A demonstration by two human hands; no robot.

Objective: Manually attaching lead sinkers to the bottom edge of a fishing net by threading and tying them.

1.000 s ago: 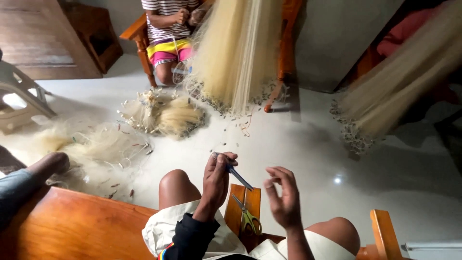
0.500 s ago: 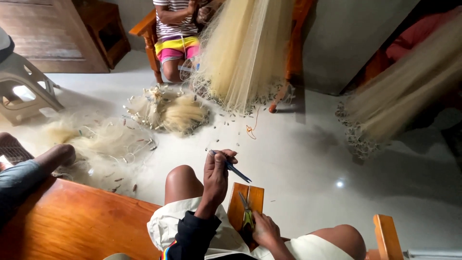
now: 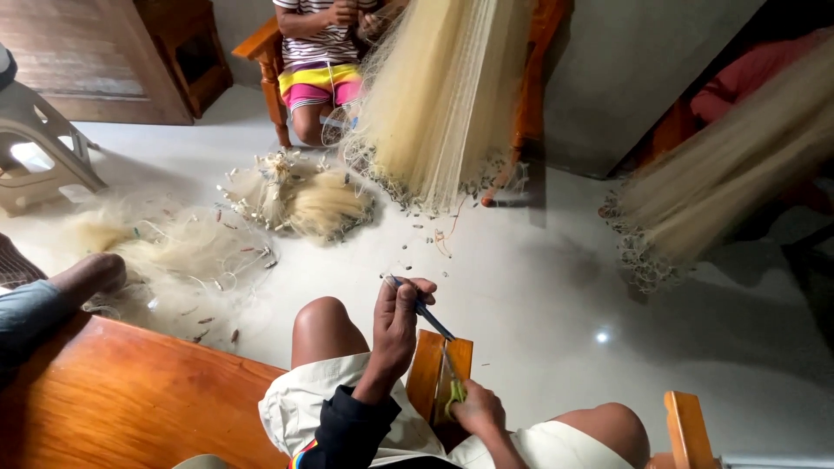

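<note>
A: Head view, bottom centre of the frame. What are the person's own hands doing?

B: The left hand [image 3: 395, 326] is raised above the knee, fingers pinched narrow round a slim dark netting needle [image 3: 423, 310] that slants down toward the lower right. The right hand [image 3: 476, 408] sits lower, near the bottom edge, fingers curled round the green handles of a pair of scissors [image 3: 453, 388]. The blades point up along a small wooden board [image 3: 430, 369] standing between the knees.

A: Do needle and scissors touch?

B: I cannot tell. The needle's lower tip ends just above the board's top edge, close to the scissor blades.

A: And around them?

B: A wooden bench [image 3: 122, 404] fills the lower left, with someone else's foot [image 3: 87, 276] resting by its upper edge. On the pale tiled floor [image 3: 539, 287], at centre left, lies a loose heap of cream net [image 3: 300, 200] with small weights, and a thinner spread of net [image 3: 174, 256] lies further left.

A: Upper part?

B: A hanging bundle of net [image 3: 443, 95] drops from the top centre to the floor. Beside it, upper left of centre, another person in a striped top [image 3: 317, 35] sits on a wooden chair. A second net bundle [image 3: 730, 174] slants across the upper right. A grey plastic stool [image 3: 39, 148] stands at the left edge.
</note>
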